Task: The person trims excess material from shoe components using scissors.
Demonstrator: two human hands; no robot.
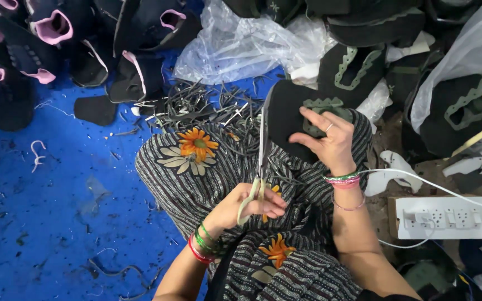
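My left hand (252, 207) grips the pale handles of a pair of scissors (261, 146). The blades point away from me and lie along the left edge of a black shoe upper piece (283, 114) with green zigzag trim. My right hand (328, 139) presses flat on that piece and holds it against my knee, fingers spread, with a ring on one finger. Both wrists carry coloured bangles. My lap is covered by striped cloth with orange flower prints (196, 161).
Black and pink shoe uppers (51, 33) are heaped at the top left on the blue floor (57, 184). Thin dark trimmings (196, 106) lie beyond my knee. A clear plastic bag (241, 39) sits at the top centre. Black and green uppers (364, 61) are piled at the top right. A white power strip (440, 217) with cable lies at the right.
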